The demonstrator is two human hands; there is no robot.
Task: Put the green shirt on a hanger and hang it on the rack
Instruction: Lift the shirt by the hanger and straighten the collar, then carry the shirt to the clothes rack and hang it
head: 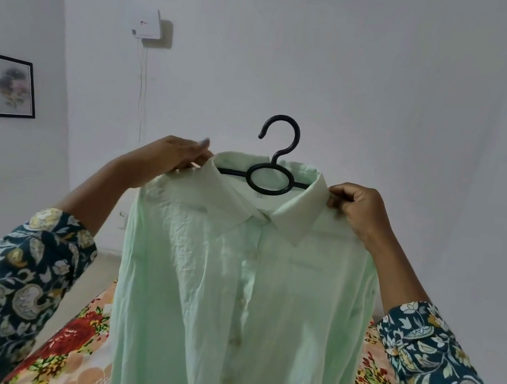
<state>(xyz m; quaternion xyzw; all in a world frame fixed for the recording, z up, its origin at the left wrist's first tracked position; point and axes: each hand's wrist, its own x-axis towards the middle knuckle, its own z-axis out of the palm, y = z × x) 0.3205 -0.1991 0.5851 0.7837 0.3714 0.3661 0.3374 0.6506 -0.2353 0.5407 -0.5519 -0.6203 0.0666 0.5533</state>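
A pale green button-front shirt point(243, 290) hangs in front of me, held up at chest height, buttoned, with its collar folded down. A black plastic hanger point(268, 177) sits inside the neck opening; its hook and ring stick up above the collar, its arms are hidden under the shoulders. My left hand point(171, 155) pinches the shirt's left shoulder next to the collar. My right hand point(359, 208) grips the right shoulder together with the hanger's arm end. No rack is in view.
A bed with a floral orange and red sheet point(71, 349) lies below the shirt. White walls stand behind, with a white box and dangling wires point(147, 24) and a framed picture point(11, 87) on the left.
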